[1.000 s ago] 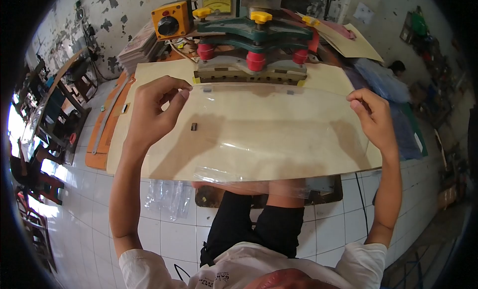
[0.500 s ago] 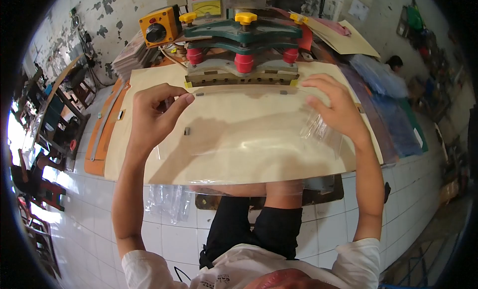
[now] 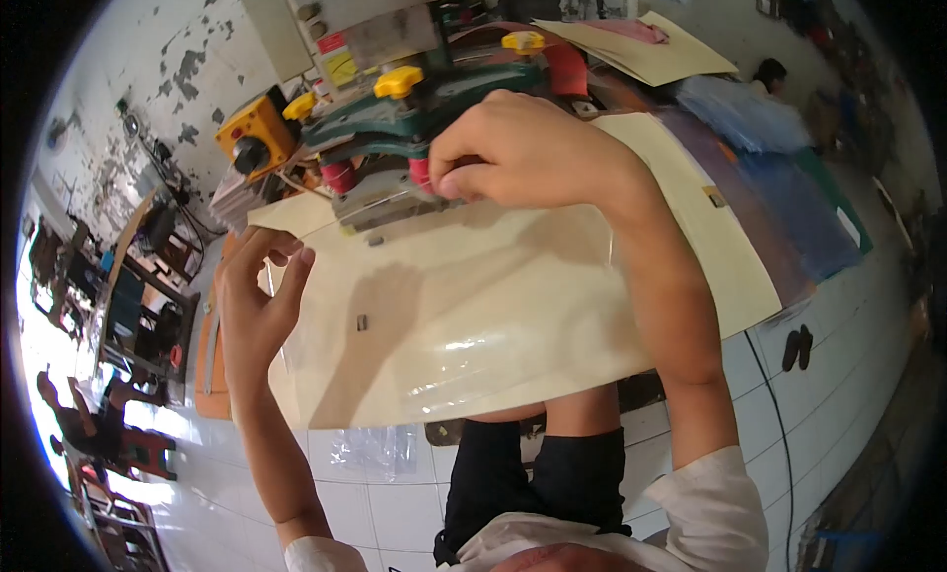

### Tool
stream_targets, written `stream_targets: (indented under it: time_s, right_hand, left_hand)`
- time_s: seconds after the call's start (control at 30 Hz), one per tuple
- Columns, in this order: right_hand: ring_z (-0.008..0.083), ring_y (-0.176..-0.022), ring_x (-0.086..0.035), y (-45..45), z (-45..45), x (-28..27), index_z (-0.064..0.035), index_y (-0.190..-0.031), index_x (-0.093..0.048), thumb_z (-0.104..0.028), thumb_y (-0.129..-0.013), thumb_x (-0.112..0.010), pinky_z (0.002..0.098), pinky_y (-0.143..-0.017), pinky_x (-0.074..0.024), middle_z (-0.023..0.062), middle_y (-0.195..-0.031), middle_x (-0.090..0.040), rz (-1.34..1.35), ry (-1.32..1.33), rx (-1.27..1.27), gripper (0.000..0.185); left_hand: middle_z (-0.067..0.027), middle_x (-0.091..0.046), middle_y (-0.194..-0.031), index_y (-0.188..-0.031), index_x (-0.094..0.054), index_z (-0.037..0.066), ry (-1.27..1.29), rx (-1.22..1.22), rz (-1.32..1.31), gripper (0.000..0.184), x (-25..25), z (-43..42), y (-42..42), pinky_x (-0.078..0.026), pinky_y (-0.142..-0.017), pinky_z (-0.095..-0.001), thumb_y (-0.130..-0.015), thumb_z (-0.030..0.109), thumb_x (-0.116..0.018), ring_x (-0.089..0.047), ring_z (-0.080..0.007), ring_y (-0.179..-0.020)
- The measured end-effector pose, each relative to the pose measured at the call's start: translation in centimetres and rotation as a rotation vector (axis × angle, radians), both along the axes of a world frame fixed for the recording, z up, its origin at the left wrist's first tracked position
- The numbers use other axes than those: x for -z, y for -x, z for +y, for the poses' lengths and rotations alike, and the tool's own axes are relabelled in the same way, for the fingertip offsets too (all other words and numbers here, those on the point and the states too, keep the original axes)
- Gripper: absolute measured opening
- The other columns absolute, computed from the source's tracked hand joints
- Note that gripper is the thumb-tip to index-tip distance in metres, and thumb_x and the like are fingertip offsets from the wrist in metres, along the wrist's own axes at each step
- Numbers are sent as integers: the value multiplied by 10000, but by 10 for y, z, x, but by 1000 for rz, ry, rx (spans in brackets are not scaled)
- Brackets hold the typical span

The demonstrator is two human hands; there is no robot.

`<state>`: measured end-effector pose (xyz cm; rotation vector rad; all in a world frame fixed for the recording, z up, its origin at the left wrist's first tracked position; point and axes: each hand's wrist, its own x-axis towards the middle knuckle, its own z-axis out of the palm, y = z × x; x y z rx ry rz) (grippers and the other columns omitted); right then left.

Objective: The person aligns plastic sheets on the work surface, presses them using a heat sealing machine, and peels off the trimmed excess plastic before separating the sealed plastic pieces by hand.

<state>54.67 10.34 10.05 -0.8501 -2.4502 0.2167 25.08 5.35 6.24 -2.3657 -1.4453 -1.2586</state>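
A clear plastic sheet (image 3: 513,325) lies over a cream board (image 3: 365,385), catching bright reflections. At its left edge, the thumb and index finger of my left hand (image 3: 258,301) come together on the plastic. My right hand (image 3: 538,158) reaches across to the front of a green press head (image 3: 365,128) with red cylinders and yellow knobs. Its fingers are closed beside the middle red cylinder (image 3: 420,173); what they pinch, if anything, is hidden. A small dark block (image 3: 361,322) sits on the board, and another grey block (image 3: 375,241) near the press bar.
A yellow control box (image 3: 256,133) with a black dial stands left of the press. At the right are folded plastic sheets (image 3: 799,207) and cream card (image 3: 641,54). Clear plastic bags (image 3: 375,452) hang below the front edge. A cable (image 3: 774,404) runs along the tiled floor.
My right hand has swung left and forward to the press, its fingers closing. My left hand has shifted left and lower in view. The camera view has turned and tilted.
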Motion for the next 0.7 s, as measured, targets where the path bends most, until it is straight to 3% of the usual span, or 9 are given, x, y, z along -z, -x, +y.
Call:
stream_targets:
  time_s: [0.1, 0.13, 0.2, 0.33, 0.47, 0.7]
  right_hand:
    - [324, -749, -662, 2, 1, 0, -33, -848, -710, -147, -807, -622, 399, -710, -499, 154, -763, -682, 6, -81, -7, 150]
    - [336, -767, -662, 3, -1, -1, -32, -849, -711, -139, -812, -617, 412, -721, -501, 158, -768, -684, -32, -70, 20, 147]
    - [355, -798, -661, 4, -9, -4, -30, -861, -715, -130, -826, -608, 432, -748, -504, 171, -795, -685, -56, -51, 76, 151]
    - [379, -817, -658, -3, -14, -7, -28, -887, -722, -147, -838, -616, 443, -785, -508, 194, -829, -683, -91, -59, 99, 166]
    - [379, -825, -660, -9, -20, -15, -39, -884, -726, -169, -846, -626, 444, -785, -510, 202, -828, -681, -120, -72, 141, 169]
    - [382, -783, -649, -15, -12, -11, -56, -873, -728, -194, -840, -637, 447, -747, -508, 199, -784, -670, -145, -113, 170, 168]
  left_hand:
    - [-113, -671, -883, -959, -652, -30, -4, -28, 148, 211, -15, -2, -20, -479, -816, -317, -816, 114, -710, -636, -208, -861]
    - [-113, -671, -883, -959, -652, -30, -5, -21, 158, 211, -18, 0, -30, -479, -816, -317, -816, 114, -710, -636, -208, -861]
    - [-134, -687, -882, -986, -679, -26, 40, 102, 48, 266, -21, 4, -47, -489, -799, -332, -756, 89, -748, -647, -229, -831]
    - [-133, -692, -847, -1009, -684, -23, 96, 258, 73, 318, -34, 15, -84, -510, -741, -305, -731, 90, -787, -660, -212, -774]
    - [-106, -693, -772, -906, -703, -20, 114, 308, 208, 187, -49, 24, -104, -513, -662, -288, -754, 63, -773, -652, -192, -666]
    - [-110, -691, -753, -848, -708, -11, 108, 361, 122, 106, -43, 37, -103, -516, -624, -288, -770, 42, -756, -645, -193, -629]
